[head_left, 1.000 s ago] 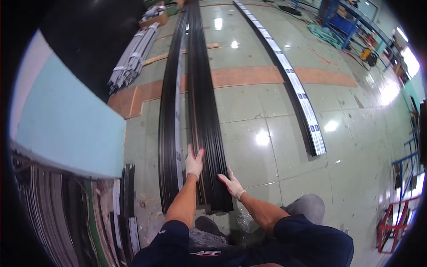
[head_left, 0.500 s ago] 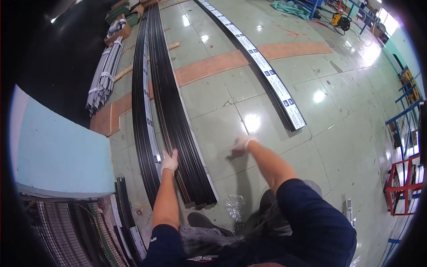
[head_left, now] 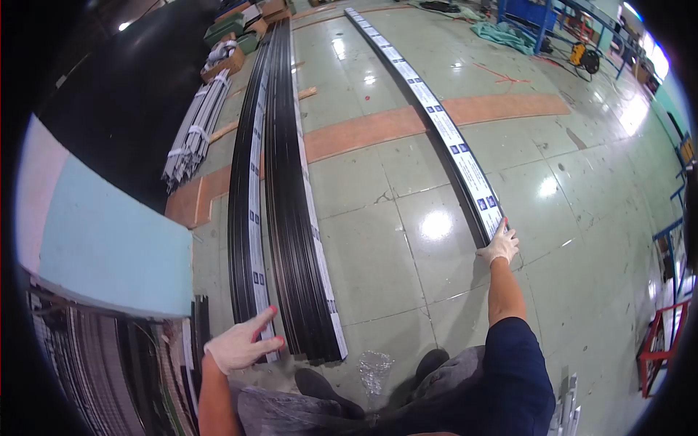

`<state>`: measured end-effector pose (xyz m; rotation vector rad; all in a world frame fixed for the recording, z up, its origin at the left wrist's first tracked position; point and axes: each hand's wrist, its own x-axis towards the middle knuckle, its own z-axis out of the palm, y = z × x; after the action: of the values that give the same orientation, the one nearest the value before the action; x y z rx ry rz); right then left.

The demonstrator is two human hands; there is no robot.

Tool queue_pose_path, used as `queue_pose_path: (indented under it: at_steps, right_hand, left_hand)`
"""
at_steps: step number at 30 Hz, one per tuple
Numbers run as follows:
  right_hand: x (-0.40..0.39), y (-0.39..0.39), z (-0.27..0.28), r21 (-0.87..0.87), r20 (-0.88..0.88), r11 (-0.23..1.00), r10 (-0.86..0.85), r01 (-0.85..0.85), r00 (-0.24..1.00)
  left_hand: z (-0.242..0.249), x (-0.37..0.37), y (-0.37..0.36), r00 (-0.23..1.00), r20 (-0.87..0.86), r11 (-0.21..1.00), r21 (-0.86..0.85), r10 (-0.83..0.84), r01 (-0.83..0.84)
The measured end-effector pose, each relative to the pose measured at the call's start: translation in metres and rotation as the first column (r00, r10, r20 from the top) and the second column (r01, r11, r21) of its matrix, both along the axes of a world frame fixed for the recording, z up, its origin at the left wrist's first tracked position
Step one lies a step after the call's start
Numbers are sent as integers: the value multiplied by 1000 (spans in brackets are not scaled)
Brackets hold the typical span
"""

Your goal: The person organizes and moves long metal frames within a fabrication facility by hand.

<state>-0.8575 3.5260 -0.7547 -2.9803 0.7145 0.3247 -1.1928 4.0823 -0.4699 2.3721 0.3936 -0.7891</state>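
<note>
A long stack of black metal profiles (head_left: 287, 182) lies on the green floor and runs away from me. My left hand (head_left: 236, 343), in a white glove with red fingertips, hovers open just above the stack's near left corner. A single long profile with a white labelled film (head_left: 451, 142) lies apart to the right. My right hand (head_left: 499, 245), also gloved, reaches out and rests on that profile's near end. Whether its fingers grip the end is not clear.
A bundle of grey profiles (head_left: 195, 127) lies at the far left beside cardboard boxes (head_left: 225, 62). A light blue slab (head_left: 109, 243) and stacked strips (head_left: 94, 363) fill the near left. A red rack (head_left: 665, 338) stands at right. Crumpled clear plastic (head_left: 375, 365) lies by my feet.
My right hand left the black stack and swung right to the near end of the labelled profile. My left hand lifted off the stack and drew back toward me.
</note>
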Motion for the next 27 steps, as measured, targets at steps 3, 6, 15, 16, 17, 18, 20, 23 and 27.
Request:
queue_pose_path:
  at_steps: [3, 6, 15, 16, 17, 18, 20, 23, 27]
  right_hand:
    - [-2, -2, -9, 32, -4, 999, 24, -24, 1000]
    - [-4, -7, 2, 72, -22, 995, 76, -74, 997]
    - [31, -107, -15, 911, 2, 411, -108, 43, 994]
    - [32, -119, -19, 952, -17, 299, -155, 64, 988]
    - [32, -129, -26, 962, 1, 269, -186, 50, 982]
    - [30, -134, -26, 971, 11, 236, -219, 42, 976]
    - [26, -146, -25, 982, 23, 188, -257, 27, 966]
    - [25, -154, -30, 985, 87, 173, -369, -23, 925]
    - [23, -155, -26, 976, 87, 216, -305, -20, 948]
  left_hand:
    - [24, 17, -6, 978, -208, 996, 88, -12, 31]
    - [7, 11, 4, 974, 209, 995, 61, -89, 78]
    - [18, 6, 9, 993, -98, 996, -60, 64, -70]
    - [23, 9, 4, 989, -105, 992, -60, 100, -107]
    - [24, 9, 4, 989, -97, 990, -75, 116, -123]
    - [24, 9, 4, 988, -90, 987, -88, 129, -137]
    - [27, 13, 1, 985, -89, 981, -113, 145, -155]
    - [23, 15, -1, 974, -125, 962, -175, 191, -211]
    - [22, 21, -6, 977, -127, 965, -179, 169, -190]
